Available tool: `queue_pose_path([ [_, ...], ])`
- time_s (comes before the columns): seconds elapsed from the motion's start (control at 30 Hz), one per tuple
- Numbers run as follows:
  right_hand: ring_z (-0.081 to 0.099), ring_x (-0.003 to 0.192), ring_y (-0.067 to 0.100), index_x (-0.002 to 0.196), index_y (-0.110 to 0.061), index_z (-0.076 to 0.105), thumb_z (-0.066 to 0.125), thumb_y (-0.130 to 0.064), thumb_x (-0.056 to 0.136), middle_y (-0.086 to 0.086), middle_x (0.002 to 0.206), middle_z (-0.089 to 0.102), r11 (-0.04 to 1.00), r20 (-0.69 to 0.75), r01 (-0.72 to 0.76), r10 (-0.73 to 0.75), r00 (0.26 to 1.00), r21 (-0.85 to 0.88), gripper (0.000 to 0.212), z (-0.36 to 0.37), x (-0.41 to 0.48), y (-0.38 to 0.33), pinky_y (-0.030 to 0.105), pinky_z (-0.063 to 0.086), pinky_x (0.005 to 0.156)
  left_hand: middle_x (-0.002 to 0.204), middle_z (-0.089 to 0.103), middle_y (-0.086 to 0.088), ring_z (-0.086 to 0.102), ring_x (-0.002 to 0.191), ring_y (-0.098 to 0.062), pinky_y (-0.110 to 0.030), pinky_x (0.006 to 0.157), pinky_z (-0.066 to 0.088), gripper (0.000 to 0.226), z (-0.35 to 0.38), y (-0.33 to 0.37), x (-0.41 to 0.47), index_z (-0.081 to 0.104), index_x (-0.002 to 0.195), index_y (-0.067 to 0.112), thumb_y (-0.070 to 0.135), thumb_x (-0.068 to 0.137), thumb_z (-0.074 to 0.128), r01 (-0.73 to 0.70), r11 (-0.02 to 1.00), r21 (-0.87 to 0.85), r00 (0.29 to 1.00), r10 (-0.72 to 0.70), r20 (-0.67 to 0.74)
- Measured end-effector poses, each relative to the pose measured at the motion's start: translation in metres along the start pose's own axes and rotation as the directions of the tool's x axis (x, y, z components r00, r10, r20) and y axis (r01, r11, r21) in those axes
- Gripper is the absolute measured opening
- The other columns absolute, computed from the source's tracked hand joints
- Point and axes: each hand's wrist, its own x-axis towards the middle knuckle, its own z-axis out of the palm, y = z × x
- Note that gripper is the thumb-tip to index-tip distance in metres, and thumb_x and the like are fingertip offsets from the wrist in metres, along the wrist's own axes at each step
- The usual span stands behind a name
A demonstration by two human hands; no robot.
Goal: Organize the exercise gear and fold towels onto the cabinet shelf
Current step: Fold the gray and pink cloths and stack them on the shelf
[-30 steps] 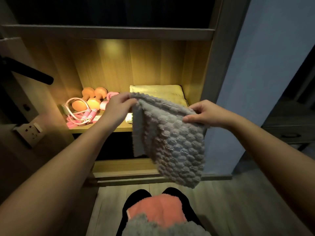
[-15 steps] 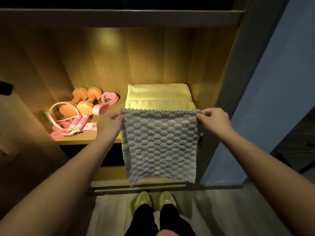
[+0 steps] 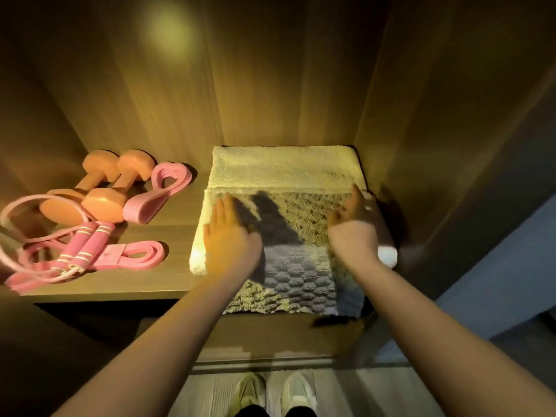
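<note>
pressing flat on the grey towel [image 3: 301,275], the left hand [image 3: 231,236] lies open with straight fingers. the right hand [image 3: 356,230] is open too, set more on its edge and a little blurred. the towel lies between both hands, on top of the folded yellow towel [image 3: 282,167], with its long axis pointing into the cabinet. its near end hangs over the shelf [image 3: 168,278] front, so probably it must slide deeper. both hands are equally near.
</note>
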Motion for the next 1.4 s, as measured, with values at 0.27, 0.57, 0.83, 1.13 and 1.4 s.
queue_pose_path([
  [0.27, -0.028, 0.144, 0.019, 0.148, -0.046, -0.016, 0.0, -0.064, 0.093, -0.013, 0.154, -0.03, 0.783, 0.411, 0.382, -0.179, 0.894, -0.491, 0.059, 0.038, 0.017, 0.008, 0.05, -0.018, 0.115, 0.161, -0.012, -0.003, -0.01, 0.149, -0.023, -0.047, 0.12, -0.007, 0.063, 0.029, -0.004, 0.019, -0.006, 0.153, 0.036, 0.058, 0.095, 0.006, -0.363, 0.806, 0.467, 0.929, 0.278, 0.243],
  [0.57, -0.011, 0.149, 0.022, 0.155, -0.026, -0.005, 0.009, -0.056, 0.098, -0.001, 0.163, -0.012, 0.816, 0.222, 0.155, -0.033, 0.974, -0.556, 0.065, 0.002, 0.022, 0.046, 0.041, -0.003, 0.12, 0.164, -0.006, -0.004, -0.007, 0.15, -0.025, -0.056, 0.119, -0.004, 0.067, -0.012, -0.038, 0.024, 0.001, 0.156, 0.017, 0.051, 0.1, 0.015, -0.095, 0.864, 0.495, 0.99, 0.028, 0.141],
  [0.83, 0.029, 0.142, 0.018, 0.141, -0.006, 0.044, 0.049, -0.014, 0.099, 0.006, 0.151, 0.035, 0.97, -0.127, 0.24, -0.232, 0.964, 0.047, 0.044, -0.005, -0.096, 0.103, 0.021, 0.02, 0.114, 0.133, 0.05, -0.015, 0.044, 0.126, -0.033, -0.05, 0.097, 0.039, 0.047, -0.022, -0.075, -0.076, 0.049, 0.129, 0.007, 0.029, 0.09, 0.062, -0.051, 0.986, 0.159, 0.962, 0.091, -0.258],
  [1.13, 0.044, 0.132, 0.024, 0.145, -0.006, 0.033, 0.058, -0.016, 0.096, 0.011, 0.147, 0.042, 0.815, 0.22, -0.39, 0.324, 0.92, 0.43, 0.056, 0.027, -0.095, 0.129, 0.033, 0.038, 0.103, 0.132, 0.057, -0.006, 0.052, 0.124, -0.025, -0.03, 0.095, 0.036, 0.048, 0.017, -0.124, -0.096, 0.05, 0.133, 0.011, 0.025, 0.09, 0.066, 0.315, 0.934, -0.169, 0.934, -0.273, 0.229],
  [1.4, 0.058, 0.094, 0.022, 0.086, -0.014, 0.06, 0.059, -0.024, 0.096, 0.005, 0.091, 0.059, 0.845, 0.322, -0.406, 0.299, 0.898, 0.347, 0.014, 0.034, -0.076, 0.141, 0.05, 0.048, 0.098, 0.082, 0.068, 0.001, 0.06, 0.081, -0.017, -0.035, 0.075, 0.044, 0.011, 0.027, -0.128, -0.086, 0.066, 0.082, 0.021, 0.024, 0.092, 0.064, 0.256, 0.91, -0.326, 0.951, -0.176, 0.255],
])
